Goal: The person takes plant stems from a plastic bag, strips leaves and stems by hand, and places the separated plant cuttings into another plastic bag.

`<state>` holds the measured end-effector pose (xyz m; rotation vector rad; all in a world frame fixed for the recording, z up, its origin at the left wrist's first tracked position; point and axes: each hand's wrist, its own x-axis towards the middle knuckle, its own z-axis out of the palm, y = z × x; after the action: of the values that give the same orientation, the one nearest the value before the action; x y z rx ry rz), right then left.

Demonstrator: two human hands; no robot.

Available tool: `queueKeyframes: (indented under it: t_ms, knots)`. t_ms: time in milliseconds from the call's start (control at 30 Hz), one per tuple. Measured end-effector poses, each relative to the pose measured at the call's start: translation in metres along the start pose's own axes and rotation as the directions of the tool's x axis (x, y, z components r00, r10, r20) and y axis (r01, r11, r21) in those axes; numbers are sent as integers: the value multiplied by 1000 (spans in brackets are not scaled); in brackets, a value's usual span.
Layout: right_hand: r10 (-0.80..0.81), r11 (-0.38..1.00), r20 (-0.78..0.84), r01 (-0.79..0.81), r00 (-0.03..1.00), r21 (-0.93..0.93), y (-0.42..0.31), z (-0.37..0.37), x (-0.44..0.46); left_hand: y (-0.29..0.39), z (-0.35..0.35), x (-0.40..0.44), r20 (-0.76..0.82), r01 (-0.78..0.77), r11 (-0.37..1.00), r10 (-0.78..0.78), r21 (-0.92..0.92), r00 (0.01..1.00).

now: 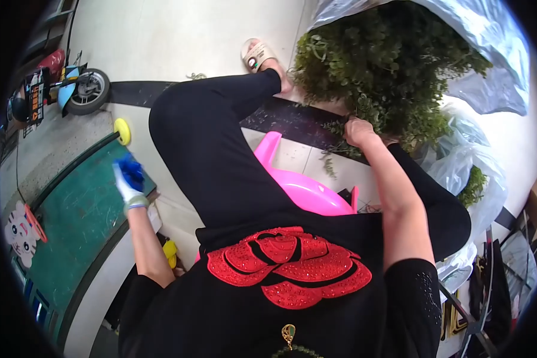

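My right hand [358,131] is bare and closed around thin green sprigs at the lower edge of a big leafy green heap [394,53]. Clear plastic [489,89] wraps the heap's right side, and more plastic lies below it. My left hand [128,178], in a white and blue glove, is held out at the left over a green board [89,209]. Its fingers are blurred, and whether it holds anything is unclear. Loose sprigs [328,164] lie on the floor beside my right hand.
A pink plastic seat [310,194] shows between my legs. My sandalled foot [259,56] rests on the tiles. A small wheeled vehicle [86,91] stands at the upper left, near a yellow disc [122,131]. A cartoon cat cutout [22,234] is at the left edge.
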<state>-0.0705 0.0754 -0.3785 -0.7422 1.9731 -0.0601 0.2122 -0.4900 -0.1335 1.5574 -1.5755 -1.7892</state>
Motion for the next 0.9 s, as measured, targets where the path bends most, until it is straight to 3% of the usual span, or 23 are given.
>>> queueKeyframes:
  t_ms: [67,100,133,167,200,267,333,367,400,467,533,567,600,667,700,767,800,867,900]
  knots:
    - [-87,965,-80,104,993,242,18,-45,-40,62,87,-19,93,-137,946,171,-295,981]
    - [34,823,12,-35,999,566,20,-74,-70,89,133,-36,240,-171,926,260,-335,935]
    - [115,561,129,-171,985,810,20,-103,-103,109,177,-60,378,-202,902,351,-381,856]
    - [28,464,-116,90,993,881,23,-123,-132,122,216,-91,474,-308,895,434,-322,767]
    - [-28,345,-372,359,928,867,25,-139,-161,126,250,-120,568,-422,863,501,-276,653]
    - [78,133,-587,575,806,807,11,-167,-229,113,301,-162,725,-587,789,512,-184,461]
    - [82,-41,-709,713,700,700,-1,-168,-276,104,350,-200,908,-543,823,340,-163,243]
    - [62,-132,-761,761,646,635,-7,-165,-293,99,372,-222,930,-474,874,256,-107,262]
    - [44,-225,-808,794,588,565,-10,-160,-307,95,389,-241,947,-402,915,164,-41,278]
    - [89,-457,-873,798,480,393,-14,-140,-321,85,405,-259,986,-358,933,31,31,167]
    - [226,-674,-896,725,382,139,-34,-132,-332,78,406,-276,990,-643,758,-141,108,-1]
    - [228,-809,-917,588,328,9,-40,-129,-334,64,406,-284,950,-563,782,-311,268,21]
    - [241,-843,-921,536,308,-41,-46,-128,-338,52,408,-291,934,-602,759,-352,248,-59]
    - [267,-901,-923,411,276,-138,-61,-125,-344,16,404,-286,928,-530,817,-346,227,-136]
    - [294,-911,-904,379,310,-166,-73,-128,-355,21,401,-287,950,-635,749,-303,189,-75]
    - [261,-902,-932,408,252,-142,-81,-129,-374,42,396,-286,968,-788,579,-239,210,82]
    - [242,-897,-943,424,231,-126,-86,-131,-383,45,386,-279,973,-678,703,-93,213,209]
    - [242,-885,-953,444,180,-141,-91,-139,-399,73,384,-293,967,-674,736,124,62,224]
    - [214,-896,-963,425,164,-127,-91,-140,-399,87,383,-306,947,-813,575,305,-96,104]
